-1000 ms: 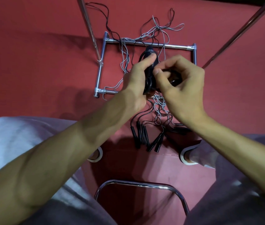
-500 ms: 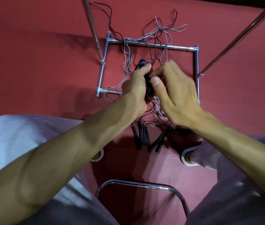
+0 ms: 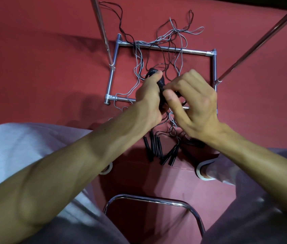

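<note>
The person's left hand [image 3: 148, 95] grips a black bundle [image 3: 160, 83] of what looks like coiled cord, fingers curled round it and the thumb laid along its upper end. The right hand [image 3: 194, 103] meets it from the other side, thumb and bent fingers pinching at the bundle's right flank; which strand they pinch is hidden behind the fingers. Both hands hold the bundle above the red floor [image 3: 33, 71], over the near half of a rectangular metal frame [image 3: 167, 48] that lies flat on it, closer to the frame's near rail than to its far one. A tangle of grey and black wires [image 3: 174, 33] drapes across the frame's far rail and spills beyond it toward the far edge of the floor, with strands running down through the frame toward the hands. Just below the hands, on the near side of the frame, a cluster of slim black handles [image 3: 157, 148] lies on the floor, joined to thin cords that lead up under the hands. Two metal poles, a left pole [image 3: 102, 30] and a right pole [image 3: 262, 38], slant away from the frame's side rails. The toes of two white-soled shoes [image 3: 203, 171] sit on either side of the handles, and a curved chrome tube [image 3: 154, 199] crosses the floor at the near edge between the person's knees.
</note>
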Demonstrator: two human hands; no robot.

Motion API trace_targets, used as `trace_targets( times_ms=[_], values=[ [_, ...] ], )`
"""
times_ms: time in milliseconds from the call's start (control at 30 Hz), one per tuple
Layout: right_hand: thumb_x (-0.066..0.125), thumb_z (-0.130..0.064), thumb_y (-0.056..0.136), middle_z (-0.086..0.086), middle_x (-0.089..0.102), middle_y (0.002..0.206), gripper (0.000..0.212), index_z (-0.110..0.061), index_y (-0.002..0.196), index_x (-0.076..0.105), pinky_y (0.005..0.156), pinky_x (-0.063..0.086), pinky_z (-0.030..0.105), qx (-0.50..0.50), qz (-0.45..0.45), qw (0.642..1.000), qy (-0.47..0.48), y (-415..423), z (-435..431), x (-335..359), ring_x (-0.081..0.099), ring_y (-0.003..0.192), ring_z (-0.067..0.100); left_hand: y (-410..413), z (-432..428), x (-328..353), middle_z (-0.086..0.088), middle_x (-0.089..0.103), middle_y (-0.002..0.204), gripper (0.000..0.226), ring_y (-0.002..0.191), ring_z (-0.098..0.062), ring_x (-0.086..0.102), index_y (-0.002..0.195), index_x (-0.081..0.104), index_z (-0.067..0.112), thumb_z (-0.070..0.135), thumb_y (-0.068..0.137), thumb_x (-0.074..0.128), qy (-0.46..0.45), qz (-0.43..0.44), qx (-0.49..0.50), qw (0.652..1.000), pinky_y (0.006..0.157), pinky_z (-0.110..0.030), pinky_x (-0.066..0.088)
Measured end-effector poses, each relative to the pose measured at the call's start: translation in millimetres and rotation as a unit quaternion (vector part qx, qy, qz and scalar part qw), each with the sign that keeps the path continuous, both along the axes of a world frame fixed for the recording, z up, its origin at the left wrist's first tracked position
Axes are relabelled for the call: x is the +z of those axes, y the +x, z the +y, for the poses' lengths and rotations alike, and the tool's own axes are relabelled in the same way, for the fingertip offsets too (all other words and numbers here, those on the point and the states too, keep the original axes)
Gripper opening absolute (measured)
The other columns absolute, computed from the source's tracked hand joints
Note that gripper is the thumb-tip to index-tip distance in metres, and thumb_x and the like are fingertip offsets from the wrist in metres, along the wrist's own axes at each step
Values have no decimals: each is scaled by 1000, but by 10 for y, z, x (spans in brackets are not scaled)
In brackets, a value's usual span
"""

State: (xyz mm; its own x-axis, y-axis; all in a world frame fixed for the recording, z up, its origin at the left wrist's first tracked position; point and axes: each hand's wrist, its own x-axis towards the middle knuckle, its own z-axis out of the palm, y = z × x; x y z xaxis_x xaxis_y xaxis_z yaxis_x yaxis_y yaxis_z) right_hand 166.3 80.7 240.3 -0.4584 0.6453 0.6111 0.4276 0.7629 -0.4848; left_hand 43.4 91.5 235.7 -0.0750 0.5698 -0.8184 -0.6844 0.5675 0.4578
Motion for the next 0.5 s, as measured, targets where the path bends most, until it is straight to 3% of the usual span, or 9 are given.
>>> trace_targets(
  times_ms=[133, 300, 433, 500],
  values=[
    [71, -13, 93, 14, 68, 88, 19, 5, 95, 72, 75, 44, 37, 8, -17, 999, -42, 16, -19, 72, 57, 78, 32, -40, 4, 28, -3, 68, 92, 42, 70, -18, 65, 119, 68, 11, 45, 95, 64, -5, 36, -11, 999, 54, -22, 50],
    [69, -6, 82, 3, 70, 90, 15, -5, 97, 73, 79, 44, 27, -64, 14, 987, -149, -33, -153, 204, 59, 84, 24, -19, 38, 77, -4, 62, 88, 37, 71, -22, 59, 112, 67, 11, 44, 96, 65, 9, 83, -20, 996, 63, -30, 48],
    [64, 0, 73, -3, 68, 92, 39, -7, 111, 63, 80, 51, 35, -89, 8, 976, -200, -65, -208, 295, 64, 87, 23, 31, 33, 45, -13, 74, 111, 37, 99, -33, 74, 115, 68, 10, 41, 94, 67, 27, 100, -15, 994, 86, -46, 61],
    [60, 0, 73, -2, 70, 92, 35, -7, 107, 68, 80, 53, 38, -90, 7, 975, -202, -51, -190, 295, 65, 86, 22, 43, 22, 51, -14, 74, 115, 37, 101, -32, 74, 117, 68, 10, 39, 95, 68, 25, 106, -6, 994, 84, -43, 62]
  ],
)
